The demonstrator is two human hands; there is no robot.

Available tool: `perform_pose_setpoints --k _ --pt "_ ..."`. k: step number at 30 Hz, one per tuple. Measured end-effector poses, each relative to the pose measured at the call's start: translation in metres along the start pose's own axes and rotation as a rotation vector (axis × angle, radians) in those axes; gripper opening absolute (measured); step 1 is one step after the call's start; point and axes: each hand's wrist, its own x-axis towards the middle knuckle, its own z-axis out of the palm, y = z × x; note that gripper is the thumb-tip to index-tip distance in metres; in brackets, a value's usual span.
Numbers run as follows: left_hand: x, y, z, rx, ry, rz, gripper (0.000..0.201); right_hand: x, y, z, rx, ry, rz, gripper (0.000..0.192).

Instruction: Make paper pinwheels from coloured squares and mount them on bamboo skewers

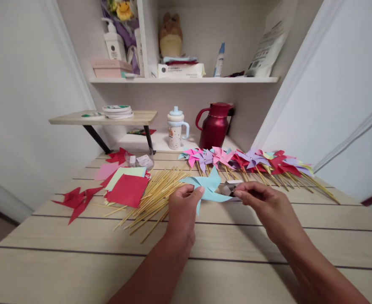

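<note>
A light blue paper pinwheel (pixel 209 185) is pinched between the thumb and fingers of my left hand (pixel 186 204), raised over the table. Close to its right tip, my right hand (pixel 263 200) has its thumb and fingertips pressed together. Whatever those fingertips hold is too small to make out. Behind them lies a small clear-and-grey packet (pixel 231 186), partly covered by the pinwheel and my fingers. A loose pile of thin wooden sticks (pixel 154 198) spreads to the left of my left hand, partly hidden by it.
Finished pinwheels on sticks (pixel 252 160) line the table's back right. Left are red paper squares (pixel 127 190), a red folded pinwheel (pixel 78 200) and small plastic packets (pixel 141 161). Behind stand a cup (pixel 175 131), a red jug (pixel 215 126) and a small raised shelf (pixel 135 118).
</note>
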Motion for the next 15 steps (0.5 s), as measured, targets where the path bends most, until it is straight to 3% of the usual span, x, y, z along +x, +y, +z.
perform_pose_setpoints --k 4,9,15 --pt "-0.002 -0.001 0.003 0.035 0.023 0.010 0.024 -0.008 -0.008 -0.001 0.154 0.026 -0.073 0.017" --pt "-0.003 0.000 0.005 0.110 0.013 0.078 0.021 -0.017 -0.013 0.010 0.157 -0.084 -0.132 0.015" --pt "-0.010 0.000 0.009 0.196 -0.008 0.165 0.016 -0.017 -0.015 0.010 0.178 -0.063 -0.139 0.017"
